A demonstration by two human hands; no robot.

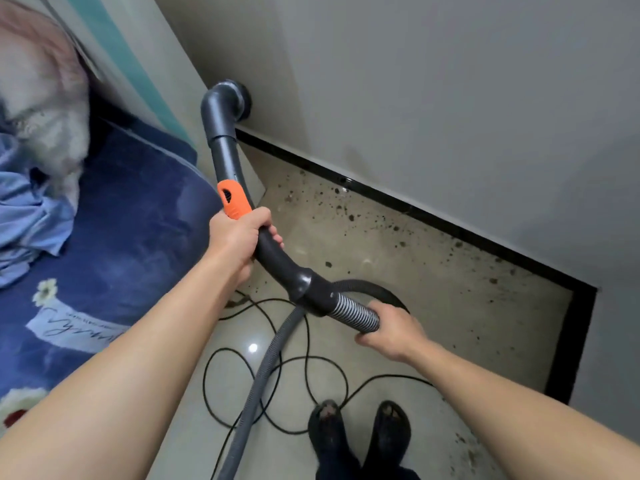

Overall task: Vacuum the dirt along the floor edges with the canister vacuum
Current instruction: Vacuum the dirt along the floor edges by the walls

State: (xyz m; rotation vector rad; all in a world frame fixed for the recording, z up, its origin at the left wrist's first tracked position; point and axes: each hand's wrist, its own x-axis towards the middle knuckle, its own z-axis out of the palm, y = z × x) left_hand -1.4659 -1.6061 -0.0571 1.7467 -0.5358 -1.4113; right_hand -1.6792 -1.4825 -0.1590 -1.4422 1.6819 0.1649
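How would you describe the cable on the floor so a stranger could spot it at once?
Start at the pale tiled floor beside the blue bed. The cable lies in loose loops just ahead of the feet. It is thin, smooth and black, unlike the thick grey ribbed hose crossing it.

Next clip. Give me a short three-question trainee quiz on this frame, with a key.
1. True or false: the round brush nozzle is touching the dirt.
2. Which hand grips the ribbed hose? A: left hand. B: right hand. C: neither.
3. Fill in: the dirt lies along the black ____.
Key: 1. False; the nozzle is up at the wall. 2. B; the left hand grips the handle. 3. Skirting.
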